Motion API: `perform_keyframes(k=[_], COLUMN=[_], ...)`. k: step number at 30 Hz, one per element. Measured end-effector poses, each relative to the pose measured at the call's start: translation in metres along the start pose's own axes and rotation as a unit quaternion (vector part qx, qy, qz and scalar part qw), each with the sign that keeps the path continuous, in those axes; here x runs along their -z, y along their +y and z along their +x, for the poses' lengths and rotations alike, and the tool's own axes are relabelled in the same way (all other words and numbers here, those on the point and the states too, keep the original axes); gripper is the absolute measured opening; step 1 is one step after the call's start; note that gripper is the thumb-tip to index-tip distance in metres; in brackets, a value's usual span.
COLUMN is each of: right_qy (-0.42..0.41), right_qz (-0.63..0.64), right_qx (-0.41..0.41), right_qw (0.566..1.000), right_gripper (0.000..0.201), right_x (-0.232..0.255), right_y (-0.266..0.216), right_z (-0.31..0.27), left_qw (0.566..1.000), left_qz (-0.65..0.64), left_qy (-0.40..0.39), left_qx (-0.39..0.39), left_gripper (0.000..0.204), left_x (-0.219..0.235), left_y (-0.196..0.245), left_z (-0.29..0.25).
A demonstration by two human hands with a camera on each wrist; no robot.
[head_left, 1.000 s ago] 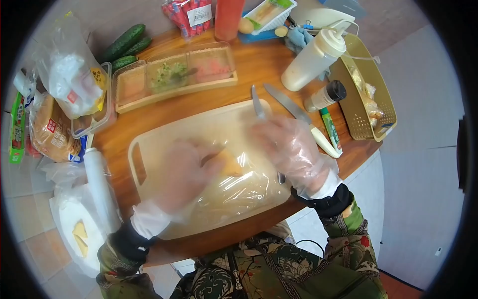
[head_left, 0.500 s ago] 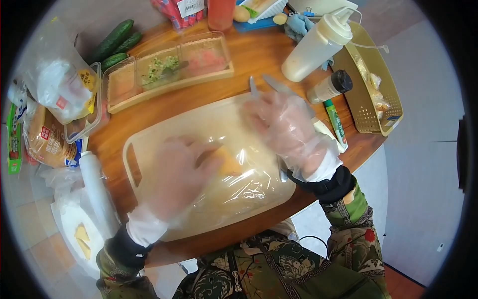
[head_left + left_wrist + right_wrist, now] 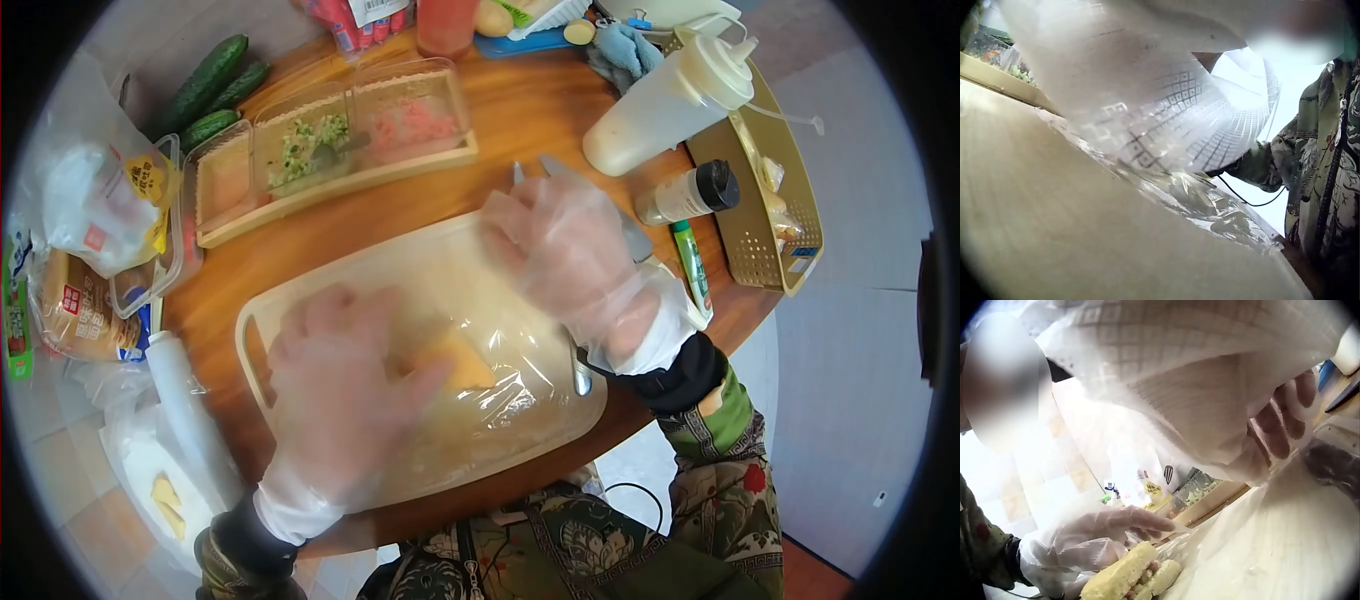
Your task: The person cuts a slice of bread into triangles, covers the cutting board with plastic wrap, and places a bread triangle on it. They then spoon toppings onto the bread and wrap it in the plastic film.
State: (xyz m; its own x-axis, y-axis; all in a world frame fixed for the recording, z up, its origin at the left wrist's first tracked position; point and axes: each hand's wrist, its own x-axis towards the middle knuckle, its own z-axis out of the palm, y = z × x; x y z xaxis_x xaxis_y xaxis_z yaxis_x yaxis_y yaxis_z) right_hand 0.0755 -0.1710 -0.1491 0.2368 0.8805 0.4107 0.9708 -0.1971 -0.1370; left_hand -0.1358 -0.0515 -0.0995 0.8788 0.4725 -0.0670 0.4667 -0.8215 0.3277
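Observation:
A sandwich (image 3: 462,362) with pale bread lies on clear plastic wrap (image 3: 530,385) over a cream cutting board (image 3: 430,250). My left hand (image 3: 345,375), in a clear glove and blurred, hovers at the sandwich's left with fingers spread and the thumb near its edge. In the right wrist view, the filling shows at the side of the sandwich (image 3: 1122,575), and the left hand (image 3: 1094,540) has its fingers stretched out behind it. Over the board's back right corner is my gloved right hand (image 3: 560,250), fingers loosely bent with nothing seen in them.
Beyond the board stands a wooden tray (image 3: 340,168) of chopped ingredients. A squeeze bottle (image 3: 660,105), shaker (image 3: 690,192), knife blade (image 3: 634,238), green tube (image 3: 692,262) and basket (image 3: 750,235) are at right. Bagged bread (image 3: 85,310) and a plastic roll (image 3: 190,400) lie at left.
The head view has shifted a little. My left hand has drawn slightly left of the sandwich, its fingers wider apart. The right hand now covers more of the knives.

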Motion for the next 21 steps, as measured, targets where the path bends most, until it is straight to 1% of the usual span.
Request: perform_keyframes(k=[4,6,7,9,13,19,21], right_qy=[-0.007,-0.004,-0.005,0.014,-0.004,0.016,-0.018], right_qz=[-0.001,0.011,0.011,0.027,0.026,0.063,0.137], right_qx=[-0.007,-0.036,-0.035,-0.041,-0.058,-0.055,-0.103], right_qw=[1.0,0.999,0.999,0.999,0.998,0.996,0.985], right_gripper=[0.01,0.012,0.012,0.016,0.018,0.013,0.007], right_x=[-0.004,-0.006,-0.008,-0.01,-0.009,-0.005,0.005], right_y=[-0.001,-0.002,-0.002,-0.003,-0.005,-0.004,-0.006], right_z=[0.001,0.001,0.001,0.001,0.003,0.005,0.005], left_qw=[1.0,0.999,0.999,0.999,0.999,0.999,0.998], left_qz=[0.019,0.033,0.033,0.044,0.041,0.043,0.048], left_qy=[0.006,0.015,0.015,0.017,0.015,0.013,0.007], left_qx=[0.003,-0.009,-0.009,-0.024,-0.027,-0.03,-0.033], left_gripper=[0.067,0.07,0.07,0.071,0.071,0.073,0.073], left_x=[-0.002,-0.004,-0.005,-0.006,-0.006,-0.006,-0.006], left_y=[-0.001,-0.003,-0.004,-0.005,-0.006,-0.007,-0.006], left_z=[-0.001,-0.002,-0.002,-0.002,-0.001,-0.001,-0.001])
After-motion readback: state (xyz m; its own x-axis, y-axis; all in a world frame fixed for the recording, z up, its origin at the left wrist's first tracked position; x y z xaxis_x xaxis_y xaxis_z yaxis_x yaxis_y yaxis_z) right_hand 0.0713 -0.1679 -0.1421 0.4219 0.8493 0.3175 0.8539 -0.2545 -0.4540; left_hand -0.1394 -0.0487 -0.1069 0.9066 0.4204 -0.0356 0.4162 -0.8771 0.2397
